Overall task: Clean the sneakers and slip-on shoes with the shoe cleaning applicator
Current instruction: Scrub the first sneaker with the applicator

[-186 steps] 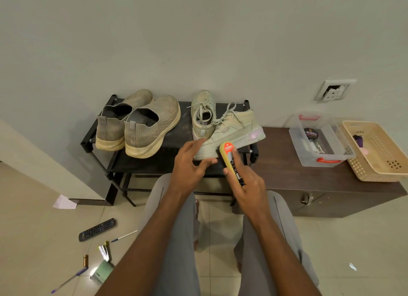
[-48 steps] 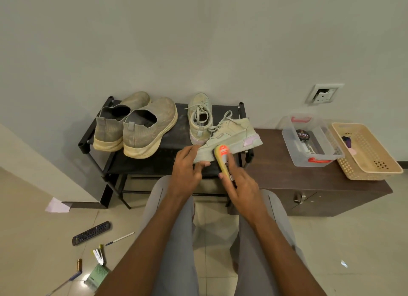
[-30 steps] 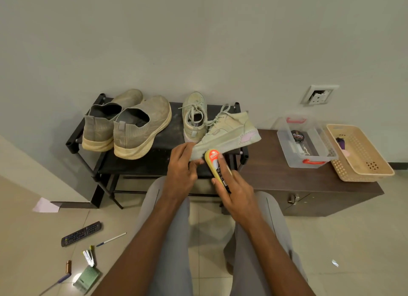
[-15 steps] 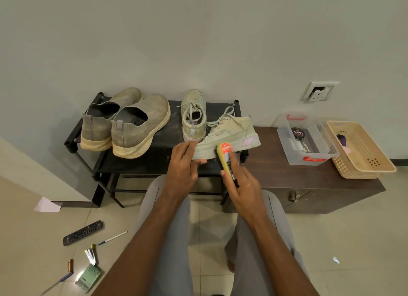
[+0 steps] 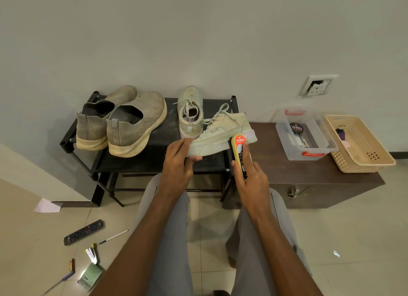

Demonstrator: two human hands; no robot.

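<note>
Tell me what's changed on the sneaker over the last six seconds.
Little: the applicator in the right hand worked back and forth along the near sneaker's sole edge, now nearer the heel. The left hand keeps its grip on the toe. The slip-ons and other sneaker stayed put.

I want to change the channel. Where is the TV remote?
The remote lies on the floor at lower left, below the shoe rack, beside a pen.

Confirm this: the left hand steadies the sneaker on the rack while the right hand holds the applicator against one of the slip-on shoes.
Not quite. The head view shows the right hand holding the applicator against the sneaker that the left hand steadies, not a slip-on shoe.
</note>
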